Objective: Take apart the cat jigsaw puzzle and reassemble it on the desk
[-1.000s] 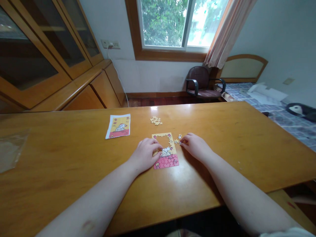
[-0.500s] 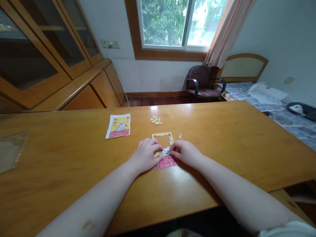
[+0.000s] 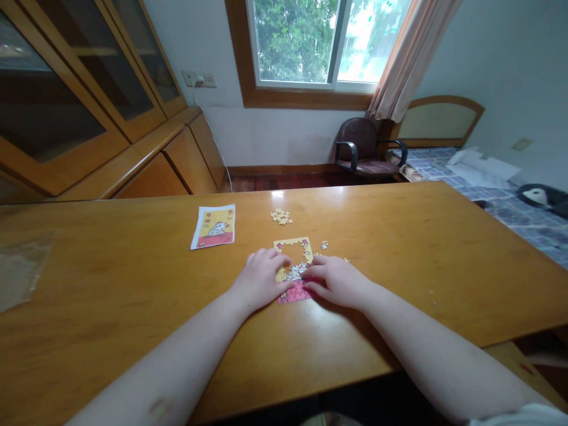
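A partly joined jigsaw puzzle [image 3: 296, 293] lies flat on the wooden table, with a pink bottom, white pieces in its middle and a yellow border around a gap. My left hand [image 3: 261, 278] rests along the puzzle's left side, thumb and fingers apart on its edge. From the right, my right hand [image 3: 339, 281] touches the white and pink pieces with its fingertips, the thumb spread below. I see no piece held in either hand. Just beyond the right hand lies a small group of white puzzle pieces [image 3: 324, 244].
A pile of yellow puzzle pieces [image 3: 281, 216] sits farther back. To its left is a printed picture sheet [image 3: 216, 227] of a white animal on yellow and pink. A clear plastic bag [image 3: 22, 269] lies at the table's left. An armchair [image 3: 361, 148] stands beyond the table.
My right hand has gone from a pinch over the white pieces to flatter, spread fingers on the puzzle. My left fingers have lifted slightly; that hand otherwise stays in place.
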Demonstrator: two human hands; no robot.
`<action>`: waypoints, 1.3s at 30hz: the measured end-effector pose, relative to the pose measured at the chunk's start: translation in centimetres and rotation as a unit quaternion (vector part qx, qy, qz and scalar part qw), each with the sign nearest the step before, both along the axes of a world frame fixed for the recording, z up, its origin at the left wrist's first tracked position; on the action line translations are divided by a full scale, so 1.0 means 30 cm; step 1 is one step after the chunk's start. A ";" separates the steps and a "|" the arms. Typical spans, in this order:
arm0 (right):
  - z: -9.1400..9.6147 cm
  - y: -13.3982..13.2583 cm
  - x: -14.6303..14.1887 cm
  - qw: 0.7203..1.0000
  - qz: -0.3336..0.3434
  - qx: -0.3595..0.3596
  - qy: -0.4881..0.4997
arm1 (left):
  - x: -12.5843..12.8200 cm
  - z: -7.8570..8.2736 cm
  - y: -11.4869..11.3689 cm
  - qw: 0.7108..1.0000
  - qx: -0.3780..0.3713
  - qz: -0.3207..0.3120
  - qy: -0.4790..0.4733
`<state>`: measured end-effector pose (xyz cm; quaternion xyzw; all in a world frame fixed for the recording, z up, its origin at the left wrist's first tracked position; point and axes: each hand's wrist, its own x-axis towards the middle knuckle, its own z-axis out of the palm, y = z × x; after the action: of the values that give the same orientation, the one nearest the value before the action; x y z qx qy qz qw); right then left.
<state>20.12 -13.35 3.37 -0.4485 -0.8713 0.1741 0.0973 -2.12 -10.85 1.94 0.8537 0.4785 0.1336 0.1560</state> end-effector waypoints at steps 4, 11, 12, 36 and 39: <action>0.000 0.005 0.000 1.000 0.010 0.009 0.013 | -0.002 -0.005 0.005 1.000 -0.007 0.007 0.003; -0.008 0.018 -0.003 0.998 0.048 0.022 0.034 | -0.001 0.000 0.005 1.000 -0.012 0.000 0.004; -0.010 0.020 -0.003 0.998 0.049 0.022 0.034 | -0.001 -0.001 0.005 1.000 -0.010 -0.002 0.004; -0.025 0.017 -0.010 0.999 0.022 0.043 0.016 | -0.002 -0.008 0.006 1.000 -0.004 -0.016 0.008; -0.031 0.017 -0.010 0.999 0.019 0.037 0.015 | -0.003 -0.008 0.006 1.000 -0.004 -0.017 0.006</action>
<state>19.82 -12.84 2.44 -0.4249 -0.8840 0.1509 0.1237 -2.20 -10.67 1.70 0.8616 0.4659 0.1235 0.1590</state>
